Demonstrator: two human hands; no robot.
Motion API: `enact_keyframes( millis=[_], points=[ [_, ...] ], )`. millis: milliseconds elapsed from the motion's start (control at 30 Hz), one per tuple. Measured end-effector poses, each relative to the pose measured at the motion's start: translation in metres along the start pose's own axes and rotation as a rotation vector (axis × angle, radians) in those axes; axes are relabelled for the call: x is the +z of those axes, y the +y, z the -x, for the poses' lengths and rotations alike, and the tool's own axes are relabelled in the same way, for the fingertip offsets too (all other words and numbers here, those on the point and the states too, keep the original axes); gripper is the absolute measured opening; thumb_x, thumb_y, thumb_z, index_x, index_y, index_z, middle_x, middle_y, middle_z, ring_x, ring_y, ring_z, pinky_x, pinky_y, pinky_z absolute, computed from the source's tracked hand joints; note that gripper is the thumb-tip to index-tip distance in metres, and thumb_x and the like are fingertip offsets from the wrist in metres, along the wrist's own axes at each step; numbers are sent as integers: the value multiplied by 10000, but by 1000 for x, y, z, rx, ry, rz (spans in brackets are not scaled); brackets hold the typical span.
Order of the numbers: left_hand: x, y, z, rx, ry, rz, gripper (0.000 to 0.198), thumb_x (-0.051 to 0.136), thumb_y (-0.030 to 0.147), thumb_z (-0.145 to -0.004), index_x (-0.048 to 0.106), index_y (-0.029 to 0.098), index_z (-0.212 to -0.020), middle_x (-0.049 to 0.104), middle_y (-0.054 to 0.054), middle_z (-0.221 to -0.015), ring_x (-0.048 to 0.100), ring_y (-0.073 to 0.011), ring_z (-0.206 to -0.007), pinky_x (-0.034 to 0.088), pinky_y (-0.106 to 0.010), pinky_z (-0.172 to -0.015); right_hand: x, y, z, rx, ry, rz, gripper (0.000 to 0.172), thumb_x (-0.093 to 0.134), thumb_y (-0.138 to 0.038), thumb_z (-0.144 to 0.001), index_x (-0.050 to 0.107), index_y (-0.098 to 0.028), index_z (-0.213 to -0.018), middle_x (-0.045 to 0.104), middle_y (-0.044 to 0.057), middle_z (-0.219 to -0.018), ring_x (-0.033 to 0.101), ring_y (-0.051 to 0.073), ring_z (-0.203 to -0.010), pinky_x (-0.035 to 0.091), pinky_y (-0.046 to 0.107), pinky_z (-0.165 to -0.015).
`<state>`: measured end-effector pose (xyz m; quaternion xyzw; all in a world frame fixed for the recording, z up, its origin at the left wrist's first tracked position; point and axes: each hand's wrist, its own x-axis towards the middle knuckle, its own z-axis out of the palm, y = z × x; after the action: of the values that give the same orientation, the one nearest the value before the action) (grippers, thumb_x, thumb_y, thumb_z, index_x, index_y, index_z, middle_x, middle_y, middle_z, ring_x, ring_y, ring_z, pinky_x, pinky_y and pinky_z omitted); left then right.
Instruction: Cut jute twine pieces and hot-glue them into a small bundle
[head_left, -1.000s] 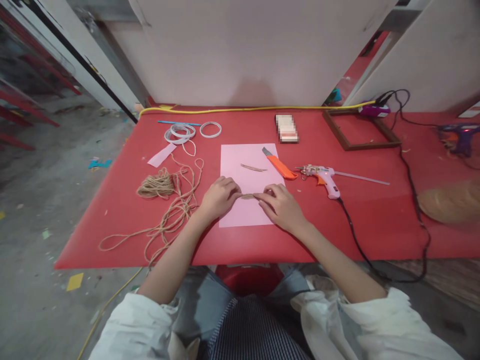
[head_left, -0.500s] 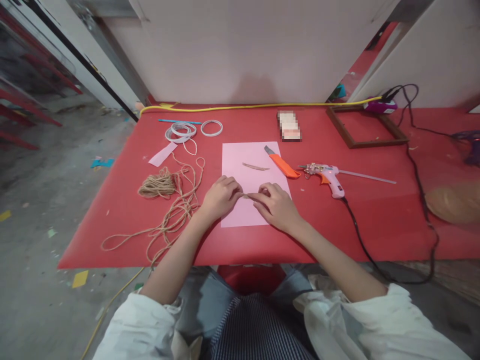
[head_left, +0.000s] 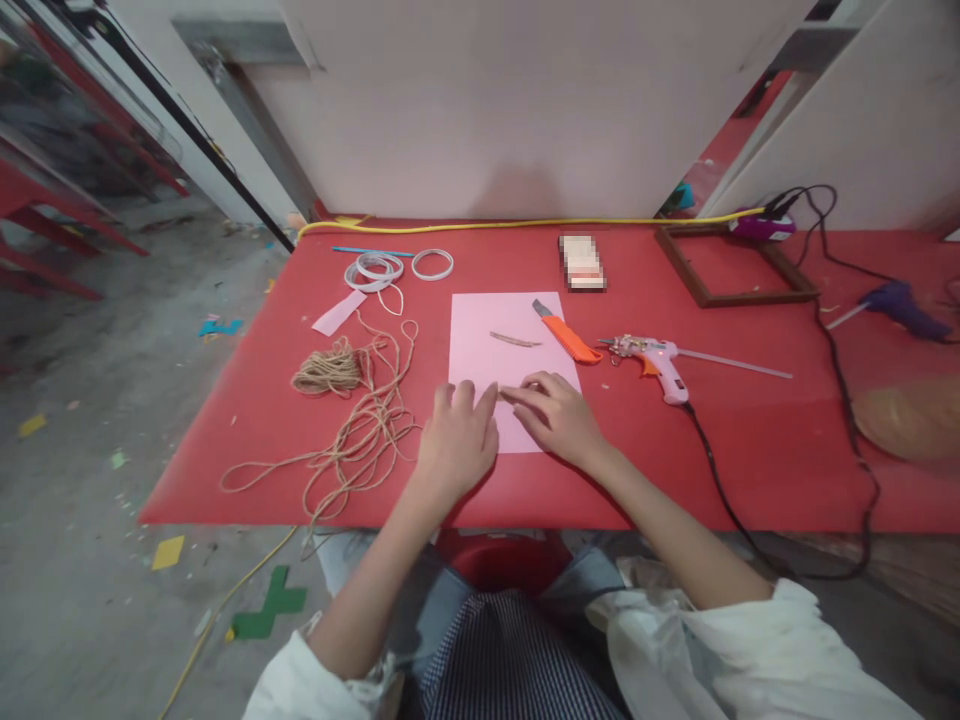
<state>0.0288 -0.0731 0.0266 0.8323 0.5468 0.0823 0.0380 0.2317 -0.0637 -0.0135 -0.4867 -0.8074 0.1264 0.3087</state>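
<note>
Over the lower part of a pink sheet of paper [head_left: 466, 340], my right hand [head_left: 561, 415] pinches what looks like a short piece of twine [head_left: 504, 394], mostly covered by the fingers. My left hand [head_left: 459, 435] rests palm down at the sheet's left side. Its fingers are spread, and the index fingertip comes close to the end of that piece. Farther up the paper lies another short length of twine [head_left: 515, 340]. An orange utility knife [head_left: 568, 335] rests across the sheet's right edge, its blade pointing up and left.
A pink glue gun [head_left: 660, 365] with its black cord lies on the right, below a brown wooden frame [head_left: 757, 297]. On the left are a twine bundle [head_left: 328, 369], tangled strands and white rings [head_left: 433, 264]. A phone-like pixelated object [head_left: 582, 264] lies behind the paper.
My left hand has let go of the small piece and spread its fingers, turning to lie flatter on the paper. My right hand keeps its pinch. The view has shifted slightly.
</note>
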Motion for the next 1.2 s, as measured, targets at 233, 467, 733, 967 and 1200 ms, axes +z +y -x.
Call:
enact_keyframes(
  millis=[233, 467, 733, 967, 1200],
  points=[
    [12, 20, 12, -72, -27, -19, 530, 408, 252, -987, 480, 168, -1505, 485, -182, -1444, 352, -403, -1377, 483, -544, -1027, -12, 6, 17, 96, 65, 53, 353, 472, -270, -1014, 710, -250, -1273, 628, 94, -1059, 582, 231, -973, 495, 384, -885],
    [17, 17, 14, -66, -4, 1, 533, 410, 245, -985, 489, 162, -1506, 486, -194, -1476, 348, -421, -1402, 471, -560, -1059, -10, 1, 17, 66, -68, 257, 367, 456, -314, -1030, 689, -227, -1299, 613, 121, -1125, 524, 259, -980, 466, 401, -876],
    [18, 19, 17, -82, -39, -61, 543, 379, 239, -999, 452, 161, -1531, 497, -169, -1489, 342, -415, -1439, 469, -532, -1078, -11, -7, 16, 68, -71, 353, 355, 460, -323, -1034, 720, -211, -1247, 646, 132, -1123, 527, 269, -972, 459, 401, -862],
    [18, 24, 18, -99, -10, -68, 624, 428, 229, -977, 351, 196, -1595, 514, -181, -1472, 370, -416, -1442, 434, -554, -1110, -10, 6, 21, 132, 102, 85, 346, 457, -274, -1020, 728, -221, -1228, 669, 96, -1099, 597, 229, -996, 496, 377, -896],
    [18, 41, 17, -174, -20, -49, 574, 409, 255, -984, 434, 222, -1556, 471, -212, -1521, 310, -467, -1478, 412, -656, -1085, -9, -5, 23, 74, 5, 310, 352, 469, -274, -1017, 731, -185, -1234, 648, 145, -1166, 535, 277, -1013, 483, 426, -907]
  ],
)
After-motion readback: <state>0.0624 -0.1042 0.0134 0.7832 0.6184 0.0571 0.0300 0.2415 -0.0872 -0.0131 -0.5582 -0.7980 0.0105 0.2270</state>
